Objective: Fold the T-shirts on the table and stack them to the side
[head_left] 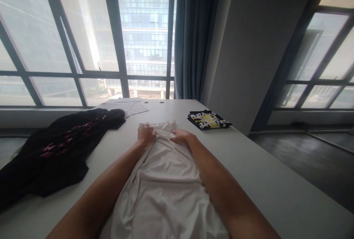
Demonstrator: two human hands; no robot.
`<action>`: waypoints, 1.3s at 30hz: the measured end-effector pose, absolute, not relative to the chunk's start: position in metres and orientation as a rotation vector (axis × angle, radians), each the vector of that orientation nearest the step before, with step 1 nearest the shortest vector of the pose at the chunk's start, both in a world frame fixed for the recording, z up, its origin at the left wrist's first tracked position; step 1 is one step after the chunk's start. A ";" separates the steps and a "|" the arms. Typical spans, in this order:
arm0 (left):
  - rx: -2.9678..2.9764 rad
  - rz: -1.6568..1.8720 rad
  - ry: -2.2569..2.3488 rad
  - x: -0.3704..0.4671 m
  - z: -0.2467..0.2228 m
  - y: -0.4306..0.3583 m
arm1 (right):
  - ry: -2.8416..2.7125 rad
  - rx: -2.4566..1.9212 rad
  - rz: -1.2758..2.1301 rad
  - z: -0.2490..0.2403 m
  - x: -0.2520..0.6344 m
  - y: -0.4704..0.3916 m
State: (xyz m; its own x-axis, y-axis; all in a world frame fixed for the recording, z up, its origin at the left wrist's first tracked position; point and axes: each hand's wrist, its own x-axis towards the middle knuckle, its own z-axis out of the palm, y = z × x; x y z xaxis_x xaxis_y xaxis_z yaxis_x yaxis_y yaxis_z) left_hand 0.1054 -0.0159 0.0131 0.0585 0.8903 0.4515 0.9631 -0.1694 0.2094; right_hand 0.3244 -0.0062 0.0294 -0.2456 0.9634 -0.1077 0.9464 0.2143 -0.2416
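Observation:
A white garment of thin, wrinkled cloth (168,180) lies lengthwise on the white table, its far end narrow and its near part running out of view below. Near the far left edge, my left hand (146,135) has its fingers closed on the cloth. Opposite it, my right hand (181,137) pinches the right side, thumb towards the middle. Between the two hands the fabric is drawn into small folds. Part of the fingers of each hand is hidden by the cloth.
On the left, a black garment with pink print (63,139) is spread over the white table (265,187). A folded black garment with white and yellow print (209,119) sits by the right edge. White sheets (121,105) lie at the back, before the windows and a blue curtain (193,40).

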 end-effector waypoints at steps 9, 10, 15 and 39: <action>-2.704 -0.283 -1.724 0.111 -0.002 -0.010 | -2.464 -1.800 0.414 0.013 0.302 -0.009; -2.725 -0.212 -1.765 0.109 -0.002 -0.010 | -2.468 -1.812 0.451 0.010 0.302 -0.009; -2.681 -0.112 -1.919 0.089 0.003 -0.011 | -2.402 -1.878 0.431 0.003 0.304 -0.009; -2.677 -0.360 -1.863 0.083 0.003 -0.008 | -2.577 -1.875 0.554 0.023 0.261 -0.030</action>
